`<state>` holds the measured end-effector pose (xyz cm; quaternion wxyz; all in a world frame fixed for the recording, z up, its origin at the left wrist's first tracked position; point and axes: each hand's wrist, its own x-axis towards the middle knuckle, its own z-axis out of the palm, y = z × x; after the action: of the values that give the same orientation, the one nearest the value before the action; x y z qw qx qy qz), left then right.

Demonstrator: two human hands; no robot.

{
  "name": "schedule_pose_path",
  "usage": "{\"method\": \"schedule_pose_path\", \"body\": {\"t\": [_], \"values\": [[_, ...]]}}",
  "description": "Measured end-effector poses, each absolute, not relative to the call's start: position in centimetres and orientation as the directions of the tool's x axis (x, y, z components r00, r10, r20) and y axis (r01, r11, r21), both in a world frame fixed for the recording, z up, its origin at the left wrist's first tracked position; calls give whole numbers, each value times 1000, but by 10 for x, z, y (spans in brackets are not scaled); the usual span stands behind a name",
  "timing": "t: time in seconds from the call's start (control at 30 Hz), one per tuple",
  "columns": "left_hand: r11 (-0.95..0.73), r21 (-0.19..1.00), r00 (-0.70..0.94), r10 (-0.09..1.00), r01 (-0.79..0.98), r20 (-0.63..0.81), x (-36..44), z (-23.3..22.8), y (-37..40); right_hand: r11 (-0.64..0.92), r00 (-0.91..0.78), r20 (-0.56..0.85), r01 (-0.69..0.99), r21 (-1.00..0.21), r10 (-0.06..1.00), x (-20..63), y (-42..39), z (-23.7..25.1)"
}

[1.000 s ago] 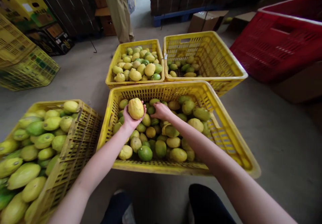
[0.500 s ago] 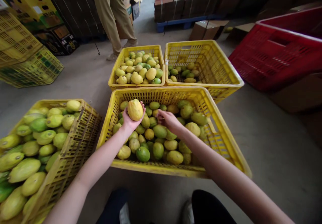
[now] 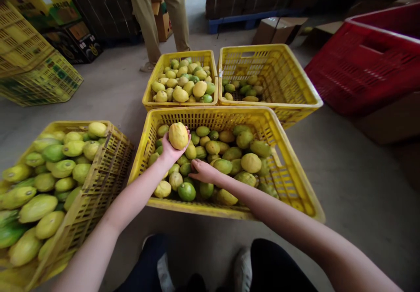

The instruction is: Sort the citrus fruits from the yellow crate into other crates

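Observation:
A large yellow lemon [image 3: 178, 135] rests in my left hand [image 3: 172, 151], whose fingers curl round its far side. This hand is raised above the left part of the nearest yellow crate [image 3: 210, 213]. Lower down, my right hand [image 3: 206, 171] reaches in among the lemons, palm down with its fingers bent together. Whatever its fingertips grip, if anything, is hidden beneath them. Around it lie yellow and green lemons, among them a dark green one [image 3: 187, 191] and a pale yellow one [image 3: 251, 163].
Behind stand two more yellow crates: a fuller left one [image 3: 180, 104] and a right one [image 3: 271, 105] with several lemons. A heaped crate [image 3: 108, 169] is at left, a red crate [image 3: 364, 64] at right. Beyond, a person's trousered legs [image 3: 175, 12] show.
My right hand has moved left and nearer to me, down among other lemons. My left hand still holds its lemon. The person behind has shifted their legs.

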<state>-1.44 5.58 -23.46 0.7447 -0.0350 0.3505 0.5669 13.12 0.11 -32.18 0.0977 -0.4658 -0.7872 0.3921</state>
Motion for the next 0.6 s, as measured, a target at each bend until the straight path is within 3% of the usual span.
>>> {"method": "schedule_pose_path", "body": {"t": [0.23, 0.5, 0.6], "values": [[357, 366, 117, 834, -859, -539, -14, -238, 56, 277, -571, -158, 597, -753, 805, 117, 0, -325], [348, 333, 117, 824, -876, -555, -14, -230, 55, -79, -364, -225, 375, -923, 904, 115, -5, -329], [330, 336, 106, 835, -882, -540, -16, -230, 56, -293, -394, -309, 101, -951, 866, 126, 3, -312]]}}
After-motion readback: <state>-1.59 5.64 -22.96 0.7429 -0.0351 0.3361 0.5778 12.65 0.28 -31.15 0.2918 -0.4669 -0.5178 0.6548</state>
